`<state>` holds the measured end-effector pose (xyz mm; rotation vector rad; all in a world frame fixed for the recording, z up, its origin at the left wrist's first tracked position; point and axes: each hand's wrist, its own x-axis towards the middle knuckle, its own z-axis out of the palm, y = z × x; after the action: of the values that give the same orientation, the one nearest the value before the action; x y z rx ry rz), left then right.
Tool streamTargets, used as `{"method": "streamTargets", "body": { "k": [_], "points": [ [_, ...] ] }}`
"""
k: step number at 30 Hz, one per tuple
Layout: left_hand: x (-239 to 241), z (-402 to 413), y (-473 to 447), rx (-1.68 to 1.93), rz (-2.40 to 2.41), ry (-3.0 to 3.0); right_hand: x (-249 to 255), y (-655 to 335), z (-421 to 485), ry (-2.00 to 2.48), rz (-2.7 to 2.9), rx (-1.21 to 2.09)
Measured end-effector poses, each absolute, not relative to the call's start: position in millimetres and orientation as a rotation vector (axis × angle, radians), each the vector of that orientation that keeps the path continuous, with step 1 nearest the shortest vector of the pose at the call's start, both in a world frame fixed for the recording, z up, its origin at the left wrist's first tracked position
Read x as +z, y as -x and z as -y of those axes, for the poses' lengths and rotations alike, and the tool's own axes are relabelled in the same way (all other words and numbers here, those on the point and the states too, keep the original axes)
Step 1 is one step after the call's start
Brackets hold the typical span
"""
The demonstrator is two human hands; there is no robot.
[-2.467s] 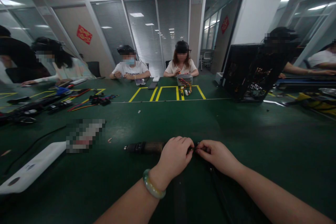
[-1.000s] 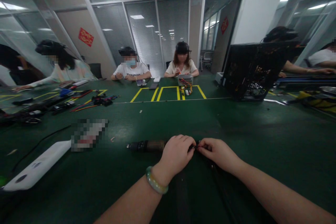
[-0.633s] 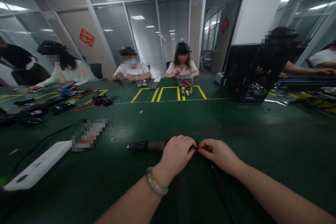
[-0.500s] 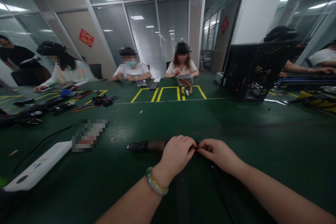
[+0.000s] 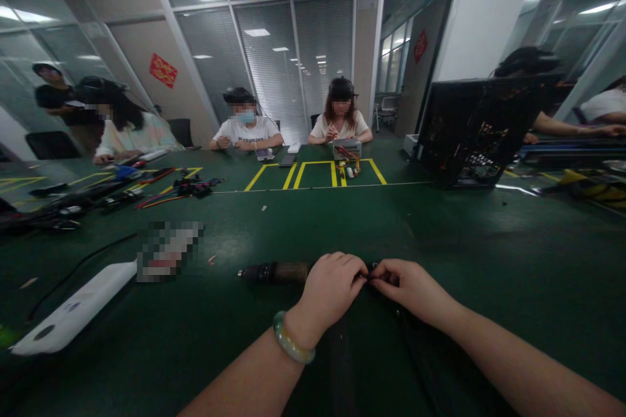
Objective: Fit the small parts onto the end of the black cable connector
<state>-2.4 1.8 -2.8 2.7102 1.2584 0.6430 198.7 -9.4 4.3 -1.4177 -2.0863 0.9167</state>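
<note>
Dark cylindrical tool [image 5: 274, 272] is laid flat on the green table [image 5: 489, 260], just left of the left hand [image 5: 328, 290]. Left hand is closed over its right end; right hand [image 5: 408, 288] is pinched on a small dark part beside it, fingertips of both touching. White device [image 5: 73, 309] is seen well left of the tool.

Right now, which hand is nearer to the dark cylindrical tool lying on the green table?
Left. The left hand covers the right end of the dark cylindrical tool; the right hand sits farther right, meeting the left fingertips.
</note>
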Motion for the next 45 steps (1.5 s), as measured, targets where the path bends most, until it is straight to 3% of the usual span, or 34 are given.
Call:
{"method": "streamTargets", "body": {
  "k": [25, 45],
  "points": [
    [-1.0, -0.9, 2.7, 0.686, -1.229, -2.671, 4.7, -199.6, 11.4, 1.388, 2.136, 0.829],
    [-0.1, -0.8, 3.5, 0.676, -1.228, -2.677, -1.2, -200.6, 7.7, 1.398, 1.981, 0.997]
  ]
}}
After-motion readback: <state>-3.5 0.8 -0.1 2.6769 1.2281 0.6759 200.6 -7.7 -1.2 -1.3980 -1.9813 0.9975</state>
